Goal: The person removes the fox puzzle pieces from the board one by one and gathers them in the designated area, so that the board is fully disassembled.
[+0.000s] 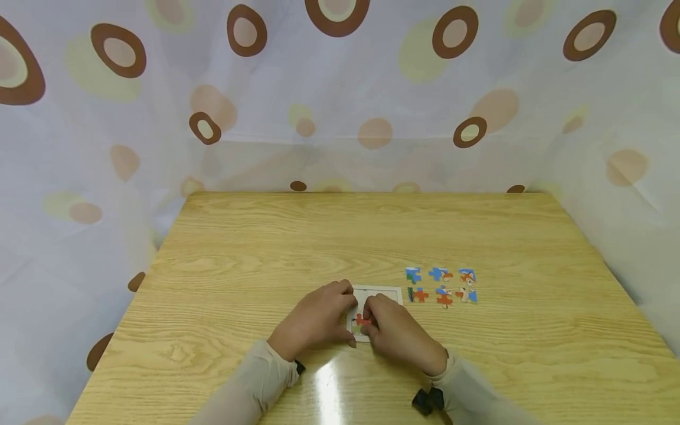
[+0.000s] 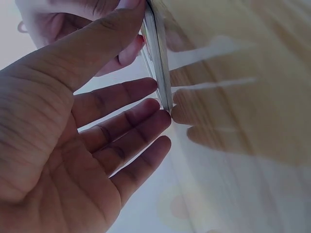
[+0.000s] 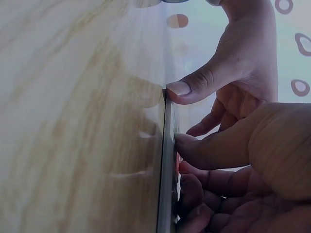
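A small white-rimmed jigsaw tray [image 1: 393, 288] lies flat on the wooden table between both hands. My left hand [image 1: 320, 316] holds its left side, thumb at the near corner and fingertips along the edge. In the left wrist view those fingers [image 2: 133, 124] reach the tray's edge [image 2: 160, 63] fairly straight. My right hand [image 1: 399, 333] is over the tray's right part, its thumb and forefinger pinching a puzzle piece [image 1: 361, 320] with red on it, low inside the tray. Seen from the right wrist, the right thumb [image 3: 209, 149] is close over the tray; the piece is mostly hidden.
Several loose puzzle pieces [image 1: 444, 297] with blue, orange and red print lie in two rows to the right of the tray. The wooden table [image 1: 265, 236] extends around them, with a patterned curtain [image 1: 340, 88] behind and at both sides.
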`<control>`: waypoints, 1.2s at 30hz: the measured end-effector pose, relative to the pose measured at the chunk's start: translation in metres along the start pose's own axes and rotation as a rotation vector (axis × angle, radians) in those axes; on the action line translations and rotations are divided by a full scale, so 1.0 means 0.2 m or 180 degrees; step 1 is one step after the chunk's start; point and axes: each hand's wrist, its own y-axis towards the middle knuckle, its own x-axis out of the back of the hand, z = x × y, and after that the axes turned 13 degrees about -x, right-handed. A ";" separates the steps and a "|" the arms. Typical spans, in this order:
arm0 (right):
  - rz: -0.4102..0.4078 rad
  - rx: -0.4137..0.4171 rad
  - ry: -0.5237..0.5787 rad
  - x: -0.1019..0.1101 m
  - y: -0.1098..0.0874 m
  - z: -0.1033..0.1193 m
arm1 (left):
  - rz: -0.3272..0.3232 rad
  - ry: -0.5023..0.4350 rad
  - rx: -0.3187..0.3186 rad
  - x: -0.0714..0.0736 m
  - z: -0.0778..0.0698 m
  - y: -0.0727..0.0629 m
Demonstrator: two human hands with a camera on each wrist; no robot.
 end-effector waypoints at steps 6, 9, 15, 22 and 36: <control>-0.0023 -0.0066 0.0014 -0.01 0.00 0.00 | 0.0029 0.0002 0.0025 0.00 0.00 0.00; -0.0011 -0.0093 0.0029 -0.01 0.00 0.00 | 0.0041 -0.0016 0.0046 0.00 0.00 0.00; 0.0038 -0.0191 0.0313 0.02 0.00 0.02 | 0.0022 0.0004 0.0037 0.01 -0.01 0.00; 0.0350 -0.0107 0.0611 0.06 0.02 -0.02 | 0.0074 0.0040 0.0051 0.00 -0.01 0.00; 0.1143 0.0198 0.1044 0.18 0.08 -0.16 | 0.0122 0.0058 0.0084 0.00 -0.01 0.01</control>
